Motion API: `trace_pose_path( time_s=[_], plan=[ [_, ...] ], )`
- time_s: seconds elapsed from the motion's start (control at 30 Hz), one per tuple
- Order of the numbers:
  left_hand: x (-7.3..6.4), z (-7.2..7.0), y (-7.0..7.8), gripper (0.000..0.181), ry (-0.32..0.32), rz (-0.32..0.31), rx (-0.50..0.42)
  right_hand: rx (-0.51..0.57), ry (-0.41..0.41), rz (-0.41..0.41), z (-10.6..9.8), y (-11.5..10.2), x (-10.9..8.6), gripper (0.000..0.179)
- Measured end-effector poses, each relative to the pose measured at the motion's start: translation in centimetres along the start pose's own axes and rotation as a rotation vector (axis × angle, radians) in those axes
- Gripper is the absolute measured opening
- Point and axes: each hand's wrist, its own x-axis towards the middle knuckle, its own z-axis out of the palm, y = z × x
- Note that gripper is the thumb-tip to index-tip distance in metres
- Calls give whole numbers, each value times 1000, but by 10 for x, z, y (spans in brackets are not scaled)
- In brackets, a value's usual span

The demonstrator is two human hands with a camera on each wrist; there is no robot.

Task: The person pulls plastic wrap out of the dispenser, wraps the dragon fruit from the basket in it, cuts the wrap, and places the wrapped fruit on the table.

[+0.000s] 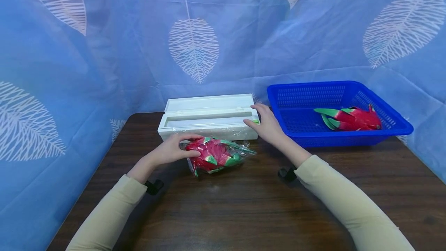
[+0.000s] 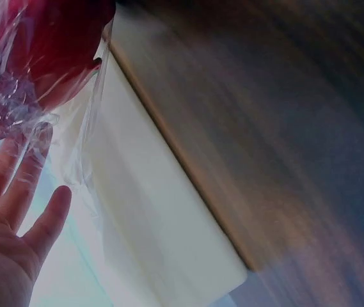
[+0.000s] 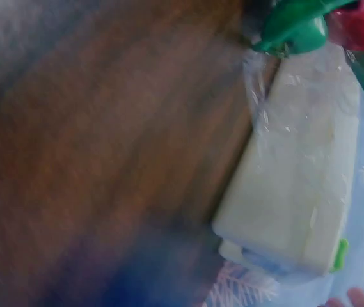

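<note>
A red dragon fruit (image 1: 212, 154) with green scales, loosely wrapped in clear plastic film, is in front of the white cling-film box (image 1: 209, 131). My left hand (image 1: 174, 148) holds its left end, thumb on the near side and fingers behind. Crinkled film (image 2: 15, 102) covers those fingertips in the left wrist view. The box's lid (image 1: 209, 104) stands raised at the back. At the box's right end, my right hand (image 1: 266, 125) is spread with thumb and fingers apart, beside a small green piece (image 1: 256, 121). Only its fingertips (image 3: 361, 297) appear in the right wrist view.
To the right stands a blue plastic basket (image 1: 338, 140) holding another dragon fruit (image 1: 359, 119). Everything rests on a dark brown wooden table (image 1: 223, 216). A blue curtain (image 1: 139, 30) with white leaf prints hangs close behind it.
</note>
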Motion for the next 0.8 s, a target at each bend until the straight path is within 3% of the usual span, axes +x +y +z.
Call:
trace_pose_path(
  time_s=[0.43, 0.8],
  plan=[
    [2, -5, 9, 60, 5, -5, 64, 32, -37, 138, 24, 21, 2, 87],
    [-2, -5, 14, 52, 12, 29, 62, 6, -67, 178, 16, 29, 5, 75]
  ],
)
